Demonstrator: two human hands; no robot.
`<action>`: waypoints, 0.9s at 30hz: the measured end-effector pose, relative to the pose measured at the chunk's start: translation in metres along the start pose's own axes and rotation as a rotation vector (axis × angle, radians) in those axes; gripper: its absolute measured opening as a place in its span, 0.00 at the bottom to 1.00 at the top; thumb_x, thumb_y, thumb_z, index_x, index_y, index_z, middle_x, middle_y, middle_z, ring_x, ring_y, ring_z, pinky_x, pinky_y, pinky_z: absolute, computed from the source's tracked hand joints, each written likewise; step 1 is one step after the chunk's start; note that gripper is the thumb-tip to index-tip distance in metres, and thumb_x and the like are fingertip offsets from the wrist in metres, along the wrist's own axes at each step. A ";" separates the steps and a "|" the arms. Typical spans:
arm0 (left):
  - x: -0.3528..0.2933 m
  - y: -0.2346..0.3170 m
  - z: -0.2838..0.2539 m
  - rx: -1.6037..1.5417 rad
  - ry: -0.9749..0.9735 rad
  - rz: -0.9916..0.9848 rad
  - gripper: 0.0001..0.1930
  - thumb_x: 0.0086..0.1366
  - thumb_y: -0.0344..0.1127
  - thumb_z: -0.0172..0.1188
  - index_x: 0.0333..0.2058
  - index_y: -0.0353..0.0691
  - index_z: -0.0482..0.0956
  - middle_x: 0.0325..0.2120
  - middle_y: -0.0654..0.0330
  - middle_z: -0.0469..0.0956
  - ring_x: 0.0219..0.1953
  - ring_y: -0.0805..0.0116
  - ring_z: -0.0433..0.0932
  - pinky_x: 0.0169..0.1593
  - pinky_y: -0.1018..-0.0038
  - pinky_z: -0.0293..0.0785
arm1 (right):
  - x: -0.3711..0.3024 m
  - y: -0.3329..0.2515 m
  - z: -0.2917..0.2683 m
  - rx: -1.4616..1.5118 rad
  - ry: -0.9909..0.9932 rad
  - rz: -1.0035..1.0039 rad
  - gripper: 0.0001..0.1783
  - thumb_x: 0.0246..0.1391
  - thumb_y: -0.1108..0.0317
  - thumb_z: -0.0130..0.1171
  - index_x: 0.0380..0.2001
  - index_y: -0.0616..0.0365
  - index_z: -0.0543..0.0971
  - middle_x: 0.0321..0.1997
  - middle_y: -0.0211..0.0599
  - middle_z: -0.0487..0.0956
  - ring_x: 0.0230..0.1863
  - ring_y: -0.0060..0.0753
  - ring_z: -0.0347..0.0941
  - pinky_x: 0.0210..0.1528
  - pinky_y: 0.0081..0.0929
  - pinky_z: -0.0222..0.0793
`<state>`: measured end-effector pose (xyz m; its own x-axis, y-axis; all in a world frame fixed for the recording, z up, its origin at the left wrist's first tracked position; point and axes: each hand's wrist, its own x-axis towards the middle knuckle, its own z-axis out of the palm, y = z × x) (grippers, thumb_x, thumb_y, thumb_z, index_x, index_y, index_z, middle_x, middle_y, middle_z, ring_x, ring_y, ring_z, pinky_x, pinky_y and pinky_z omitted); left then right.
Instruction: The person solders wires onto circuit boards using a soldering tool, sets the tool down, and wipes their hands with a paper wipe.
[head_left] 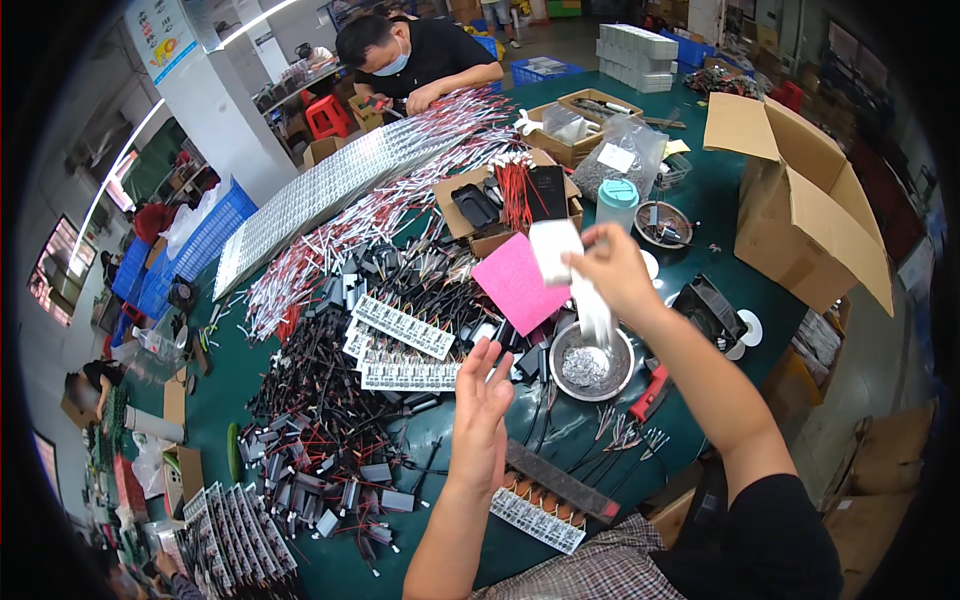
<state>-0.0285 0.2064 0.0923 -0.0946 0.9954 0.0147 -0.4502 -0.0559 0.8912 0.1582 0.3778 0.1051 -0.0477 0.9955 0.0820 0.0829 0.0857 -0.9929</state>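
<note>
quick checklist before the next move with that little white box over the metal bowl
1. White box gripped by right hand: ok, held between the fingers and tipped.
2. Box above the metal bowl: ok, a blurred stream falls from it into the bowl.
3. Bowl has room: ok, small silvery parts cover only its bottom.
4. Left hand free: ok, open, palm up beside the bowl, holding nothing.
5. Box empty: cannot tell, its inside is hidden.
6. Space around the bowl: not ok, black wired parts and a red-handled tool crowd it.
</note>
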 end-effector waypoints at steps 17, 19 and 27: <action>-0.011 0.002 -0.021 0.119 -0.019 -0.118 0.21 0.71 0.31 0.56 0.60 0.36 0.68 0.61 0.54 0.70 0.61 0.60 0.72 0.59 0.69 0.71 | 0.068 -0.019 0.050 -0.012 -0.040 -0.142 0.21 0.66 0.52 0.59 0.31 0.62 0.81 0.27 0.28 0.79 0.28 0.17 0.70 0.30 0.22 0.65; -0.003 0.004 -0.008 0.175 -0.032 -0.017 0.21 0.73 0.34 0.55 0.61 0.35 0.68 0.60 0.53 0.70 0.59 0.61 0.74 0.58 0.69 0.72 | 0.023 -0.028 0.052 0.089 -0.111 -0.175 0.23 0.68 0.54 0.57 0.25 0.61 0.79 0.21 0.22 0.73 0.24 0.12 0.65 0.25 0.20 0.60; -0.011 0.005 0.036 0.265 -0.011 0.083 0.09 0.72 0.32 0.59 0.44 0.31 0.80 0.36 0.60 0.83 0.36 0.75 0.83 0.38 0.79 0.78 | -0.076 -0.024 0.023 0.076 -0.095 -0.229 0.18 0.68 0.56 0.57 0.32 0.61 0.77 0.27 0.23 0.73 0.29 0.10 0.66 0.29 0.17 0.61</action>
<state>0.0026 0.1983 0.1134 -0.1113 0.9892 0.0959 -0.1929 -0.1162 0.9743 0.1375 0.2990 0.1210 -0.1507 0.9417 0.3009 -0.0159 0.3020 -0.9532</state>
